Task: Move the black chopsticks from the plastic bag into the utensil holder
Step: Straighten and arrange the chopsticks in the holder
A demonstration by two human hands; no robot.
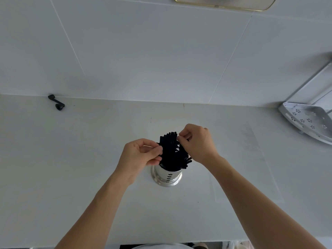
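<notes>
A shiny metal utensil holder [168, 177] with small holes stands upright on the white counter, near the middle. Several black chopsticks [171, 153] stand in it, their top ends fanned out above the rim. My left hand [140, 156] pinches the chopstick tops on the left side of the bundle. My right hand [198, 142] pinches the tops on the right side. A flat clear plastic bag [251, 169] lies on the counter to the right of the holder, faint and hard to make out.
A small black crank-shaped part [57, 103] lies at the back left by the wall. A perforated metal corner shelf [309, 121] hangs at the right. A white tiled wall [161, 51] rises behind the counter [71, 168].
</notes>
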